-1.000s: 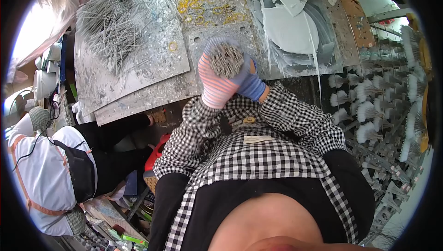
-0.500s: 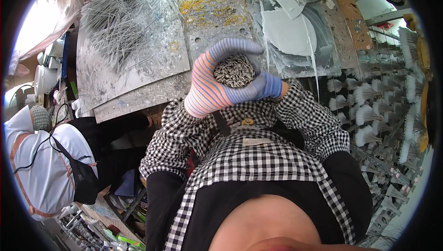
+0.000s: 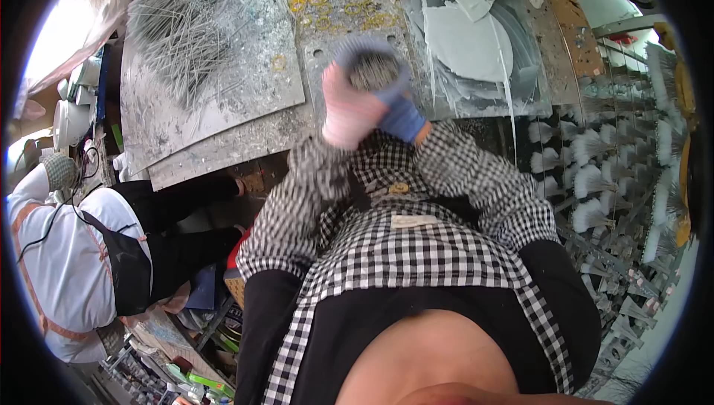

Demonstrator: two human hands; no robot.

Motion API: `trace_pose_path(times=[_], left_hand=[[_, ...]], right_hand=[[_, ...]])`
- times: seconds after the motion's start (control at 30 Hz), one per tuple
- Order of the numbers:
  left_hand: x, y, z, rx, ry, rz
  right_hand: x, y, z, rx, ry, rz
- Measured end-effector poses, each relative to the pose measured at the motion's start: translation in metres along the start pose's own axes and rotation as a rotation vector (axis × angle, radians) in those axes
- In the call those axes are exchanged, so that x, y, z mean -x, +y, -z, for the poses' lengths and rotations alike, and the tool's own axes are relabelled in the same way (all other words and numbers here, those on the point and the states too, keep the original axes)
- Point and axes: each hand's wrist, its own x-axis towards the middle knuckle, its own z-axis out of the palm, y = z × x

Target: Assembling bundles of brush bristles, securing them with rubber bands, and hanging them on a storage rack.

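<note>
My left hand [image 3: 343, 107], in a striped glove of pink, white and blue, curls its fingers and thumb in a ring round a thick bundle of thin metal rods [image 3: 374, 72]. The bundle shows end-on, with many rod tips facing up, and is smeared by motion. My right hand [image 3: 405, 119], in a blue glove, is pressed close below and right of the left one, at the bundle's lower side. Its fingers are hidden behind the left hand, so its grip cannot be made out. Both hands are held above the near edge of the work table [image 3: 223, 153].
Loose thin metal rods [image 3: 178, 40] lie heaped at the table's left, with yellow rubber bands [image 3: 335, 0] scattered mid-table. White paste [image 3: 468, 40] is spread on a board at right. Racks of white-bristled brushes [image 3: 595, 152] stand right. A co-worker [image 3: 82, 249] is at left.
Both hands have moved away from my body, up in the picture and slightly left, with the bundle held in the left. The co-worker at the left has shifted a little.
</note>
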Motion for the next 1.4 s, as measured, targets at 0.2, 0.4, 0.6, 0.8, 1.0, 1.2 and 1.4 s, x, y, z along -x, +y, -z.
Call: trace_pose_path(times=[0.2, 0.4, 0.6, 0.8, 1.0, 1.2, 1.4], left_hand=[[-0.006, 0.0, 0.003, 0.09, 0.013, 0.035], [0.012, -0.033, 0.01, 0.002, -0.032, 0.046], [-0.037, 0.001, 0.036, -0.125, -0.327, -0.09], [-0.067, 0.026, 0.032, -0.876, -1.051, -0.198], [-0.066, 0.02, 0.026, -0.965, -1.059, -0.274], [-0.07, 0.051, 0.03, -0.862, -0.85, -0.363], [-0.06, 0.009, 0.013, -0.757, -0.961, -0.302]], right_hand=[[0.0, 0.015, -0.002, 0.286, -0.01, 0.161], [-0.015, -0.003, 0.026, 0.308, -0.284, 0.189], [-0.019, 0.025, 0.022, -0.271, -0.359, -0.163], [-0.014, -0.017, 0.024, -0.922, -0.308, -0.767], [-0.02, 0.046, 0.018, 0.511, -0.259, 0.571], [-0.021, 0.027, 0.006, 0.441, -0.345, 0.325], [-0.013, 0.047, 0.006, 0.16, -0.279, 0.28]])
